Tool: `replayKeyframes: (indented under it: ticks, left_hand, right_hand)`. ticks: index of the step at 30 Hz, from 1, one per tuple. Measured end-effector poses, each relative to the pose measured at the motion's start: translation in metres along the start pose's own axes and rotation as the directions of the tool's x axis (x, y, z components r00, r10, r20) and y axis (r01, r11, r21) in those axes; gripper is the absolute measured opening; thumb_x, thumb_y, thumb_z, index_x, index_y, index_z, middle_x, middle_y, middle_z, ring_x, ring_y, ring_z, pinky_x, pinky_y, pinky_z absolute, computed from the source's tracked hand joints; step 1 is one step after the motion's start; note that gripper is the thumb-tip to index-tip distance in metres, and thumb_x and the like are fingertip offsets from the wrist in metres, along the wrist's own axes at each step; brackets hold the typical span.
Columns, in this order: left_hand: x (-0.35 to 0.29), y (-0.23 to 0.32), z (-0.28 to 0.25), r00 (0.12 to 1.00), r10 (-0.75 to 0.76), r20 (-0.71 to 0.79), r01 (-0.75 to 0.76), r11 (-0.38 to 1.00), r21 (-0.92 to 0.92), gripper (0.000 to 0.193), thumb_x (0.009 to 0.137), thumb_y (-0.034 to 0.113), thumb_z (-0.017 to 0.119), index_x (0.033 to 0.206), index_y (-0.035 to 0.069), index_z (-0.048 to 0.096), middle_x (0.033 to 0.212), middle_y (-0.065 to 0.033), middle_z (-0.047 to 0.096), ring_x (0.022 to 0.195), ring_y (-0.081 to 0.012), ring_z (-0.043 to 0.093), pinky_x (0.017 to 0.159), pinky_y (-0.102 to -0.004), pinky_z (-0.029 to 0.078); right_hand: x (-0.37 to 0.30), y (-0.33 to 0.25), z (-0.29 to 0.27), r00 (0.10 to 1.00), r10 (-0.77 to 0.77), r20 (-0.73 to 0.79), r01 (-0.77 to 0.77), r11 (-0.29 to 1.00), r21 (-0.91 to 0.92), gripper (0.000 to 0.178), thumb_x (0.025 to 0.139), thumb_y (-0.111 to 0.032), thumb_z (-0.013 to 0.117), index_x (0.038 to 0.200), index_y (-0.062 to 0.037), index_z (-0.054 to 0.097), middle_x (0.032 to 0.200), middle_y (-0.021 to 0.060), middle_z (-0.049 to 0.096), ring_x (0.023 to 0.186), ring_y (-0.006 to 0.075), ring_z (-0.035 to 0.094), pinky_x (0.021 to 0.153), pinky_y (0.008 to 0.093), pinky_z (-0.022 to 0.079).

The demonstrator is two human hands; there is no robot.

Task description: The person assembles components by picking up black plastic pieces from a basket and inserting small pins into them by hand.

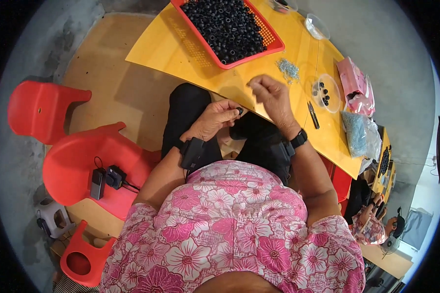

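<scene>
My left hand (pixel 214 120) is above my lap, just off the table edge. Its thumb and fingers pinch a small black ring-shaped part (pixel 239 111). To the right of it, over the edge of the yellow table (pixel 298 115), my right hand (pixel 273 97) is raised with thumb and fingertips closed together. Whatever those fingertips hold, if anything, is too small to make out. A red plastic basket (pixel 275 45) heaped with black ring-shaped parts (pixel 225 27) stands beyond both hands. Near my right hand lies a small pile of shiny, pale pieces (pixel 288 70).
A clear round dish (pixel 317 100) with several black parts sits at the right, beside dark-handled tweezers (pixel 313 115). Past it are a pink package (pixel 355 85) and a bag of bluish pieces (pixel 355 132). Red chairs (pixel 78 161) stand at my left; another person (pixel 371 222) sits far right.
</scene>
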State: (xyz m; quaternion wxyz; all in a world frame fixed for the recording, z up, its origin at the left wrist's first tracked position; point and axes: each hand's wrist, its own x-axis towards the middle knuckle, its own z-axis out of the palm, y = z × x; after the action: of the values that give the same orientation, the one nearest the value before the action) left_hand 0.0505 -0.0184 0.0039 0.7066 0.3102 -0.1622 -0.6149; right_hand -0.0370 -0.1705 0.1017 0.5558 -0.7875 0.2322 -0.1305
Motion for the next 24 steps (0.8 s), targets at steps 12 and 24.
replayKeyframes:
  ticks: [12, 24]
  left_hand:
    - [0.001, 0.002, -0.004, 1.0, 0.011, 0.016, -0.01, 0.998, -0.058, 0.012, 0.087, 0.011, 0.06, 0.097, 0.005, 0.059, 0.082, 0.0005, 0.057, 0.071, -0.0083, 0.051, 0.067, -0.0207, 0.044]
    - [0.005, -0.004, -0.007, 0.999, 0.023, 0.046, -0.019, 0.997, -0.077, 0.013, 0.086, 0.012, 0.061, 0.098, 0.005, 0.06, 0.086, -0.0004, 0.06, 0.076, -0.0067, 0.054, 0.067, -0.0193, 0.044]
  right_hand:
    - [0.127, -0.005, -0.026, 0.919, -0.368, 0.142, 0.354, 0.61, -0.709, 0.017, 0.073, -0.009, 0.063, 0.089, -0.0078, 0.068, 0.083, 0.0129, 0.066, 0.077, 0.0302, 0.063, 0.07, 0.0379, 0.05]
    - [0.163, 0.008, -0.013, 0.967, -0.075, 0.243, 0.247, 0.504, -0.828, 0.022, 0.065, -0.012, 0.07, 0.087, -0.0118, 0.071, 0.082, 0.0112, 0.067, 0.08, 0.0283, 0.064, 0.073, 0.0362, 0.052]
